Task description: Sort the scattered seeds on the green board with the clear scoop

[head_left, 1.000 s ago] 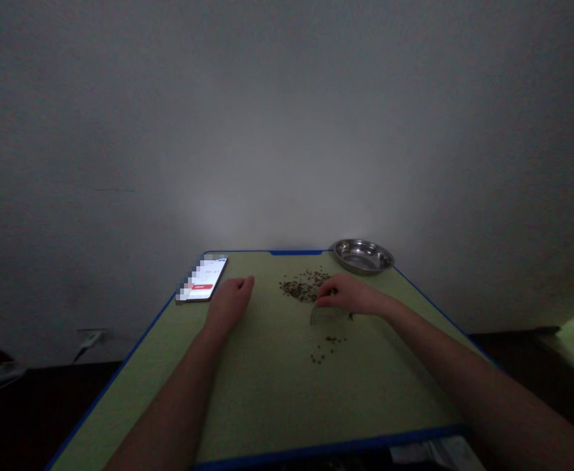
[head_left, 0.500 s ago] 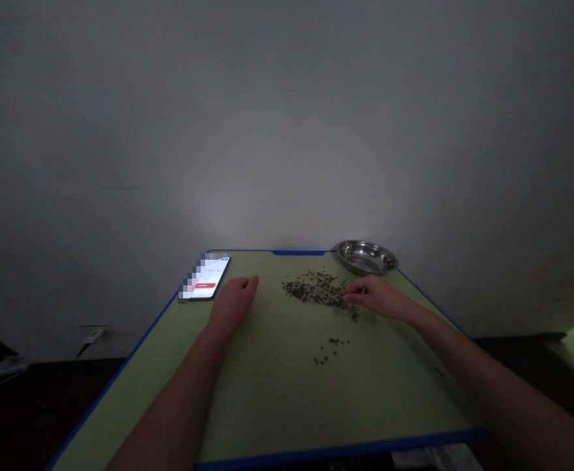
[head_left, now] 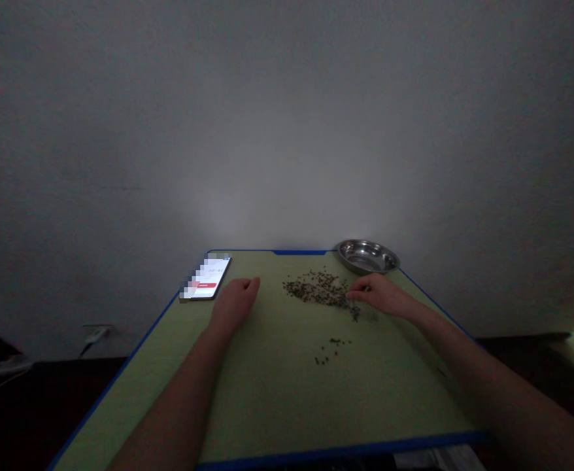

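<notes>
A loose heap of small dark brown grains (head_left: pixel 316 288), like dried beans or seeds, is spread over the far middle of the green table (head_left: pixel 267 392). At the heap's right edge is my right hand (head_left: pixel 378 294), thumb and fingers pinched together; whatever may be between them is too small to make out. My left hand (head_left: pixel 236 301) rests curled on the table left of the heap, its fingers folded and hidden from view. Nearer to me lies a small scatter of the same grains (head_left: pixel 333 350), apart from the heap.
Behind my right hand, a shiny metal bowl (head_left: pixel 367 256) stands at the table's back right corner. A lit phone (head_left: pixel 211 278) lies at the left edge beside my left hand. The grey wall (head_left: pixel 287 131) rises directly behind the table. A plug with a cable (head_left: pixel 95 335) is at the lower left.
Both hands hold nearly the same places and poses. The whole view has shifted very slightly.
</notes>
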Demonstrator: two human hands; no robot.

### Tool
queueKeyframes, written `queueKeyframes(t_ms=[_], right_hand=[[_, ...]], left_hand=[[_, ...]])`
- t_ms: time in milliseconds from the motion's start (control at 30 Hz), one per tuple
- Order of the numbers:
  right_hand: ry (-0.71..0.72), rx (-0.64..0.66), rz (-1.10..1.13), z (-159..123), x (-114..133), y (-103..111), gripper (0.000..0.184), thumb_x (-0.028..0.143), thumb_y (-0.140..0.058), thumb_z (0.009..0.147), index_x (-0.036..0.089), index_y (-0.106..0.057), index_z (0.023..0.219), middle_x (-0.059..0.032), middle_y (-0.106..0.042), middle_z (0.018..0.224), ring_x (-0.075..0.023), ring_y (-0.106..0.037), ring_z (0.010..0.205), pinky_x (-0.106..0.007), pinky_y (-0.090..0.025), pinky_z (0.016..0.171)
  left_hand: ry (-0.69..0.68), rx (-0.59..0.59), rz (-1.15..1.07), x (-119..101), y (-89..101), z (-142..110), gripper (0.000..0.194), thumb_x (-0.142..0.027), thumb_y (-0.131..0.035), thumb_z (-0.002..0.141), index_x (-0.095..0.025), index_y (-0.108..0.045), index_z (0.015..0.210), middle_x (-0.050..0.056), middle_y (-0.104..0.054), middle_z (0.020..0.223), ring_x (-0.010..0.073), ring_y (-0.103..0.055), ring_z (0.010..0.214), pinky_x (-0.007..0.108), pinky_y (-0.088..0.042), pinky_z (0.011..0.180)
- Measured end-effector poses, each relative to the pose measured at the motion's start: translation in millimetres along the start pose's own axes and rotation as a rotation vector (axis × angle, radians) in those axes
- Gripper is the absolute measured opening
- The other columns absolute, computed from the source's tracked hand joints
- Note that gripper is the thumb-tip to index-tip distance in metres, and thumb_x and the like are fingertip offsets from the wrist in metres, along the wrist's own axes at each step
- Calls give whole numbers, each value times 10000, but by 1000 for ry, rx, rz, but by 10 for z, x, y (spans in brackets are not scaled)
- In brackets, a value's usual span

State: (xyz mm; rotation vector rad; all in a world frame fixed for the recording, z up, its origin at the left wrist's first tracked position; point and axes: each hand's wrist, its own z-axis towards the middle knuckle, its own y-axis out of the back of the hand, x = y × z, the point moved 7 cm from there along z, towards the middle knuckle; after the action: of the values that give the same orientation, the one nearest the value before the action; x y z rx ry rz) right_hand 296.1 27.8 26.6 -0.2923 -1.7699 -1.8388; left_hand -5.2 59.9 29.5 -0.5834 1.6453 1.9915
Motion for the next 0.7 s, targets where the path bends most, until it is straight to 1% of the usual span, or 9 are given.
queueKeyframes(t_ms=[200, 433, 700], right_hand=[[-5, 9, 26, -3, -40, -42, 277, 381, -567, 770, 144, -701, 721, -47, -674, 701, -163, -562, 640, -280, -410, 609], [-3, 11, 13, -15, -8, -61, 271, 356, -551, 773, 136, -699, 716, -41, -661, 678, -156, -552, 612, -266, -394, 585], [-13, 11, 2, -32, 20, -86, 259, 344, -556, 772, 132, -697, 727, -53, -682, 716, -165, -569, 638, -266, -397, 589]], left_hand=[[-7, -6, -2, -3, -1, 4, 410, -460, -366, 813, -190, -402, 505, -10, -382, 489, 131, -373, 509, 268, -206, 526], [-10, -4, -24, 18, -22, 13, 421, -464, -376, 809, -184, -437, 501, -1, -423, 497, 135, -397, 513, 264, -209, 520], [-7, -15, -20, 21, -6, 6, 415, -461, -377, 807, -188, -424, 498, -1, -414, 498, 137, -393, 510, 269, -207, 524]])
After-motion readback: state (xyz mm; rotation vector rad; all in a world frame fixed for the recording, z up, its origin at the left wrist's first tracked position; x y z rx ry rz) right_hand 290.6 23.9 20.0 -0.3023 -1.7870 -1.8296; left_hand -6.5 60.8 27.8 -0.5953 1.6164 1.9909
